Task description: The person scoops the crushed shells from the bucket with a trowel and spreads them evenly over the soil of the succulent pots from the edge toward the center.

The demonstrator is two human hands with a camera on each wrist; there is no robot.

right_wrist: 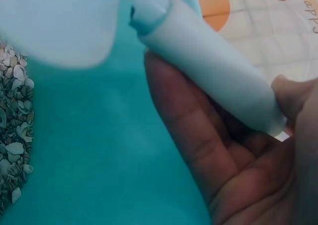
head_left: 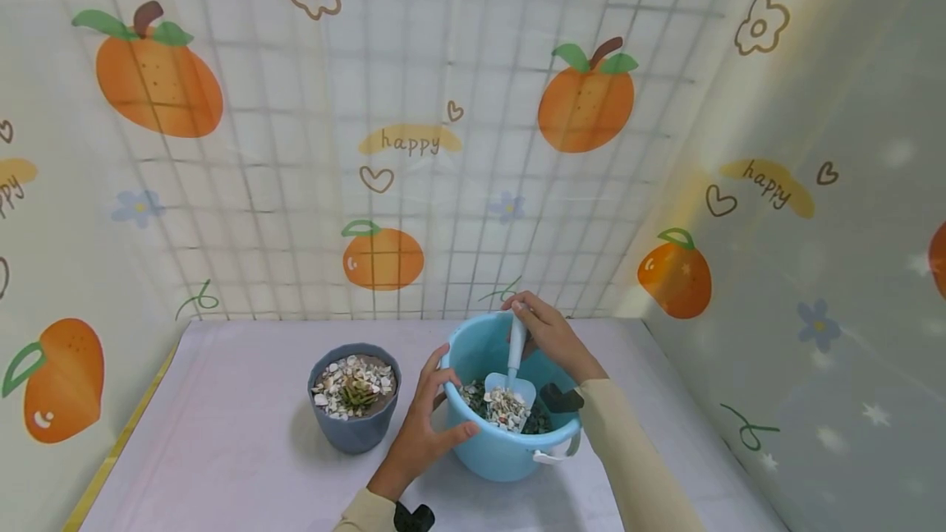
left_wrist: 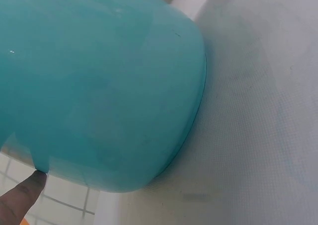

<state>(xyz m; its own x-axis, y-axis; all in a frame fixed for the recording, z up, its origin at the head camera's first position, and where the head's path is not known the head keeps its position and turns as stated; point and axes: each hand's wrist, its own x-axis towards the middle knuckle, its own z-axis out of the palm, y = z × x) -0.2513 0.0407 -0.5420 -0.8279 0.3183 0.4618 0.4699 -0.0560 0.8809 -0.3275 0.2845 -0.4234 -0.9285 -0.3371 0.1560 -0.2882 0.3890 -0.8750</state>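
Note:
A light blue bucket [head_left: 491, 460] stands on the table, with small shells [right_wrist: 15, 120] in its bottom. My left hand [head_left: 420, 427] holds the bucket's left side, fingers at the rim and thumb along the outer wall. In the left wrist view the bucket's wall [left_wrist: 99, 86] fills much of the picture, one fingertip [left_wrist: 30, 192] against it. My right hand [head_left: 550, 339] grips the white handle [right_wrist: 213, 66] of a small pale blue shovel [head_left: 526, 388]. The shovel's blade is inside the bucket, and pale shell bits [head_left: 507, 410] lie on it.
Left of the bucket stands a grey-blue pot [head_left: 353, 435] with a small succulent [head_left: 356, 396] amid white shell pieces. A white bucket handle [head_left: 550, 458] hangs at the front right. Behind the table [head_left: 222, 433] rises a wire grid under a fruit-printed sheet [head_left: 414, 212].

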